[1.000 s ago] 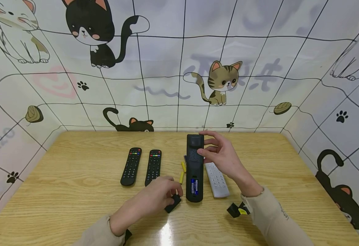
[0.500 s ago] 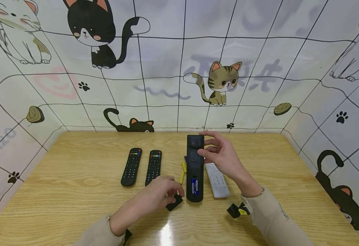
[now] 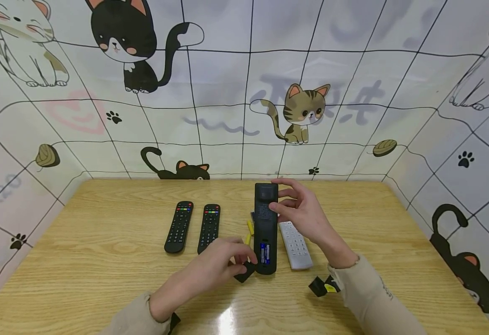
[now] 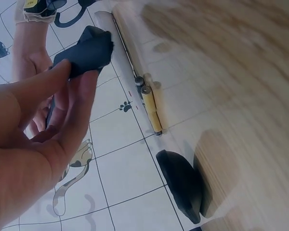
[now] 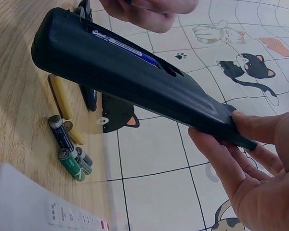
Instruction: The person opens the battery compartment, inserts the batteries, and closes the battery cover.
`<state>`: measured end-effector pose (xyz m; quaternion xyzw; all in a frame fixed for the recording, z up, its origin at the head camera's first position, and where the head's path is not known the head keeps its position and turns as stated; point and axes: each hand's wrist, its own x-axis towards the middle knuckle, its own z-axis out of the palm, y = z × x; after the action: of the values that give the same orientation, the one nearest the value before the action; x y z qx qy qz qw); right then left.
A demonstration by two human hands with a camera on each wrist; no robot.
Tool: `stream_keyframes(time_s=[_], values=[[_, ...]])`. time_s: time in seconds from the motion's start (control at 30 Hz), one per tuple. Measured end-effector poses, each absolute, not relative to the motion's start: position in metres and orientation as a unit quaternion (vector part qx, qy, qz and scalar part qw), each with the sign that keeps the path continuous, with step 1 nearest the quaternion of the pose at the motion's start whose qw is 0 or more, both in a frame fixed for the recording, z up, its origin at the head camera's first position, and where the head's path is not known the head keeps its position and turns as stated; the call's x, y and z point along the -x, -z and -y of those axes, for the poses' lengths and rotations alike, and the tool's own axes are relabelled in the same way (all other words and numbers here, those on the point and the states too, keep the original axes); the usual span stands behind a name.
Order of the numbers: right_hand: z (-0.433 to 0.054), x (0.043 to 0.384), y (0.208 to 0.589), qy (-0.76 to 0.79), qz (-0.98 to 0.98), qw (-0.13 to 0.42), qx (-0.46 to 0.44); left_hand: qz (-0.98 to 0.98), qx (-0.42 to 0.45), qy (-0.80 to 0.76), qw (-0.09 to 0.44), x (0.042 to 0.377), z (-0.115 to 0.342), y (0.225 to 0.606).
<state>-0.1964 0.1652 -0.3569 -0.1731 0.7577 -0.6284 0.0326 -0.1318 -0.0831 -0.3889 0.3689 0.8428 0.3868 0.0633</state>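
Note:
My right hand (image 3: 305, 214) grips a black remote control (image 3: 266, 228) by its far end and holds it back side up, raised off the table. Blue batteries (image 5: 125, 48) lie in its uncovered battery compartment at the near end. Between thumb and fingers, my left hand (image 3: 217, 263) pinches a small black battery cover (image 4: 89, 53). In the head view the cover sits right beside the remote's near end, level with the compartment. Part of the cover is hidden by the left fingers.
Two black remotes (image 3: 179, 227) lie face up on the wooden table (image 3: 114, 251) to the left. A white remote (image 3: 296, 249) lies to the right, under the right hand. Loose yellow batteries (image 5: 61, 96) and a green battery (image 5: 71, 164) lie behind the held remote. A cat-printed wall backs the table.
My left hand has carried the battery cover rightward and slightly up, closer to the remote's near end. The right hand and the remote have stayed nearly still.

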Motion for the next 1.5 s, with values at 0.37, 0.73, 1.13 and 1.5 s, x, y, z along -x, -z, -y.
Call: stream_keyframes(time_s=[0.37,0.73,1.13,1.5], values=[[-0.163,0.197,0.356,0.633,-0.753,0.039,0.173,-0.826,-0.337,-0.449,0.043,0.129,0.080,0.389],[-0.161,0.198,0.356,0.631,-0.754,0.034,0.181,-0.814,-0.322,-0.484,0.006,0.126,0.073,0.388],[-0.157,0.198,0.356,0.630,-0.756,0.028,0.175,-0.804,-0.320,-0.501,-0.012,0.128,0.068,0.387],[-0.157,0.197,0.355,0.637,-0.750,0.026,0.176,-0.812,-0.331,-0.478,-0.049,0.127,0.063,0.391]])
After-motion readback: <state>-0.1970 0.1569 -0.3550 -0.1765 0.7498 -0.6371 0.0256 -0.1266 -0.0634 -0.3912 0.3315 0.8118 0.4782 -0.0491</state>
